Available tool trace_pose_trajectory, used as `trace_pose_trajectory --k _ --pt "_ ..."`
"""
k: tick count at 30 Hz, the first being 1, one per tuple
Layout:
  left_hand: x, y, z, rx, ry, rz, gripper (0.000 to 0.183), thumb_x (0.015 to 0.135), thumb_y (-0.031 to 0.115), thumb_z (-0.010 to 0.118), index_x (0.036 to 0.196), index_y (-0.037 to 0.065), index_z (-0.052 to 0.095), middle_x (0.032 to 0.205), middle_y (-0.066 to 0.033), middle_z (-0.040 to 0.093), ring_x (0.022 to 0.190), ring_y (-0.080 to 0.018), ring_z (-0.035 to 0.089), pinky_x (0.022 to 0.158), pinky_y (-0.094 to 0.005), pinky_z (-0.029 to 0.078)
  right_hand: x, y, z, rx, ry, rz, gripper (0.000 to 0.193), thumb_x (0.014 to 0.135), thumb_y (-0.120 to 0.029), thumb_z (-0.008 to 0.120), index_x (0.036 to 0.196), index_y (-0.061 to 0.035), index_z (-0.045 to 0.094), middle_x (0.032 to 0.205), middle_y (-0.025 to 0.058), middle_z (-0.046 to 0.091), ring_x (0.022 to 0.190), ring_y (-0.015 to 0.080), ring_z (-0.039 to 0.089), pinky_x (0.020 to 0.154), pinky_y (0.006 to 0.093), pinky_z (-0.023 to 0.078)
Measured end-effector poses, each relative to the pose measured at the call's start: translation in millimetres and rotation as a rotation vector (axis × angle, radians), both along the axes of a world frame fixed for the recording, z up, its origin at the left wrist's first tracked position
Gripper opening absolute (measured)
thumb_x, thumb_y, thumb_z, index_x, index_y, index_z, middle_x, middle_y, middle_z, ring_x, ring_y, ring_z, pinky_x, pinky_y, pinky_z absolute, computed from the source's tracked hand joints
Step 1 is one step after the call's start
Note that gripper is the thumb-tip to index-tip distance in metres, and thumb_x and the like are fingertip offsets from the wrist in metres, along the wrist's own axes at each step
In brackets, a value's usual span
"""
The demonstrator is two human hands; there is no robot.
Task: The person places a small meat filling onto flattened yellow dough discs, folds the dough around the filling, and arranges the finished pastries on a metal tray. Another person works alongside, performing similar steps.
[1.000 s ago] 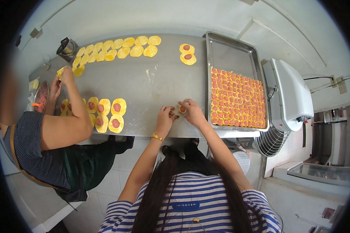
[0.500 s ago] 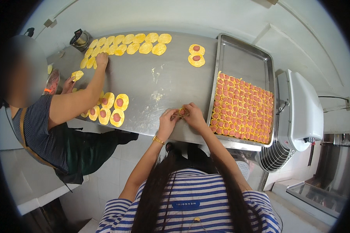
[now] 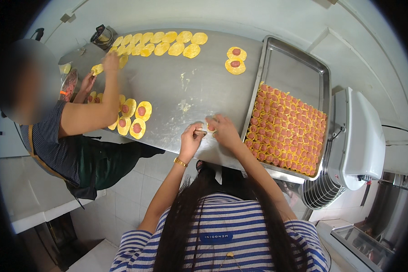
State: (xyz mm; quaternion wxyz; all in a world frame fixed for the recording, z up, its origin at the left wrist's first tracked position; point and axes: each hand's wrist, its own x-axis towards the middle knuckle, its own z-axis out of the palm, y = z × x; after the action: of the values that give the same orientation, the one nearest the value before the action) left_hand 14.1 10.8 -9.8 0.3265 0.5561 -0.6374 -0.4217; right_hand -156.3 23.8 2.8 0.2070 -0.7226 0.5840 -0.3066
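Observation:
Over the table's near edge, my left hand (image 3: 191, 139) is closed, its fingers pinching a thin, stick-like tool (image 3: 199, 132) that points toward my right hand. A small dumpling (image 3: 211, 127), yellow wrapper around pink filling, is at the fingertips of my right hand (image 3: 224, 132), which is closed around it and partly hides it. The two hands are slightly apart. Right of them, a large metal tray (image 3: 252, 106) holds packed rows of open-topped dumplings (image 3: 285, 131). Two yellow wrappers (image 3: 235, 66) topped with pink filling lie on the table left of the tray.
A co-worker (image 3: 84, 122) at the left holds a yellow wrapper (image 3: 97, 69). Bare wrappers (image 3: 177, 48) lie along the far edge of the steel table (image 3: 167, 86); filled ones (image 3: 137, 128) lie near the co-worker. A bowl of pink filling (image 3: 68, 85) and a white machine (image 3: 360, 131) flank the table.
My hands have drawn slightly apart, and the thin tool now shows in my left hand. The co-worker's raised hand has moved closer to the held wrapper. The view has shifted slightly.

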Motion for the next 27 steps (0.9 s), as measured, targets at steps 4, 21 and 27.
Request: trace_pose_trajectory --k 4,21,27 --pt "6.2 -2.9 -0.6 -0.114 -0.034 0.017 0.027 0.075 0.000 0.068 0.101 0.002 0.062 0.088 -0.0116 0.062 0.072 -0.0204 0.062 0.063 -0.0290 0.050 7.3 0.0 1.0 0.031 0.081 0.164 0.029 0.075 0.002 0.053 0.101 -0.0068 0.063 0.108 0.0133 0.056 0.100 0.0344 0.055 0.083 0.0414 0.048" --pt "-15.9 5.2 0.5 -0.269 -0.256 0.054 0.009 0.084 0.010 0.061 0.091 0.005 0.059 0.088 -0.0112 0.056 0.067 -0.0275 0.058 0.058 -0.0342 0.048 -243.2 -158.1 8.7 0.074 0.090 -0.414 0.028 0.064 -0.008 0.066 0.092 -0.0086 0.069 0.077 0.0147 0.065 0.074 0.0317 0.064 0.069 0.0378 0.051" --pt "-15.2 4.4 -2.3 -0.296 -0.282 0.049 0.011 0.083 0.013 0.064 0.089 0.006 0.058 0.086 -0.0109 0.055 0.065 -0.0271 0.057 0.056 -0.0345 0.047 -239.7 -160.8 -7.9 0.149 0.119 -0.242 0.025 0.064 -0.006 0.063 0.089 -0.0051 0.068 0.078 0.0157 0.066 0.074 0.0333 0.063 0.068 0.0387 0.051"
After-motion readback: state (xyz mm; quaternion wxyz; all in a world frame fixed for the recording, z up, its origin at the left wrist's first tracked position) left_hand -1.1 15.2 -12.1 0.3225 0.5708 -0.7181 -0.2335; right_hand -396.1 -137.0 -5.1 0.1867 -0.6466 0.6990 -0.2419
